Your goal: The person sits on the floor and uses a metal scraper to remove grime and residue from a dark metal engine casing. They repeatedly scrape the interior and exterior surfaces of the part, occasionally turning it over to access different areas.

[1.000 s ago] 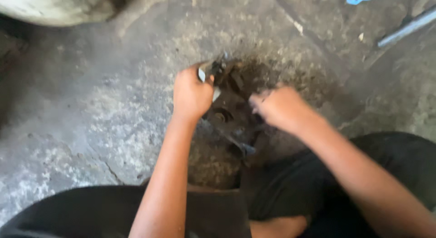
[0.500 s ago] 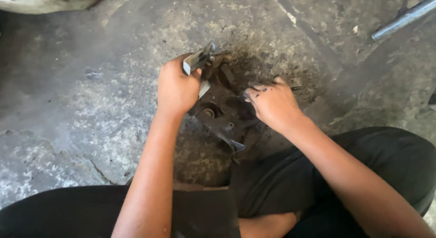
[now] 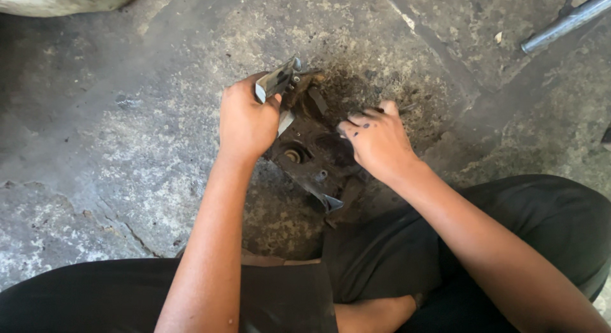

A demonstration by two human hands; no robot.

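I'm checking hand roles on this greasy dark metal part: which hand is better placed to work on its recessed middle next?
Probably the right hand: it holds a thin dark tool at the greasy dark metal part, near the recess. The left hand is occupied gripping the part's grey metal end, steadying it.

concrete floor [image 3: 114,148] | greasy metal part [image 3: 312,155] | metal pipe [image 3: 566,20]

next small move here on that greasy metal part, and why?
Probably keep the left hand clamped on the upper end of the dark metal assembly and work the thin tool in the right hand deeper into its middle. The part lies on the oil-stained concrete floor, steadied only by that grip, and the tool tip already sits at it. What the tool is, I cannot tell.
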